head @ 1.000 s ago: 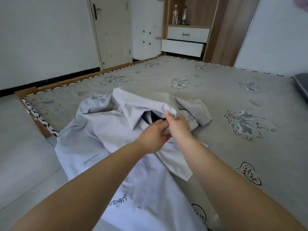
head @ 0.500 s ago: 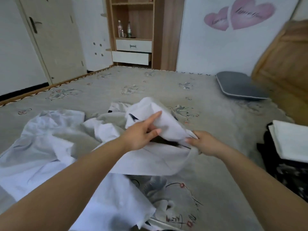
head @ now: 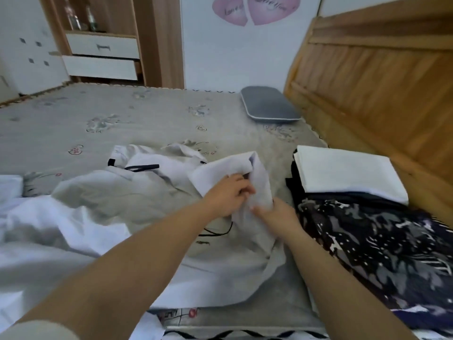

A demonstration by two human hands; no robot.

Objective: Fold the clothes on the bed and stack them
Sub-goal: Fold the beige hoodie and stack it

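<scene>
A crumpled light grey garment (head: pixel 147 195) with black trim lies in the middle of the bed (head: pixel 122 119). My left hand (head: pixel 229 195) grips a raised white part of it, fingers curled into the cloth. Just right of it, my right hand (head: pixel 277 213) pinches the same fold lower down. A loose white garment (head: pixel 36 231) spreads over the bed's near left. At the right, a folded white piece (head: pixel 343 173) tops a stack on a dark patterned garment (head: pixel 382 244).
A grey pillow (head: pixel 268 107) lies at the far side of the bed beside the wooden headboard (head: pixel 380 82). A wooden cabinet with white drawers (head: pixel 103 55) stands past the bed's far left edge. The bed's near edge runs along the bottom of the view.
My view has swung right, bringing the folded stack and headboard closer. Both hands have carried the raised part of the grey garment rightward toward the stack and come closer together.
</scene>
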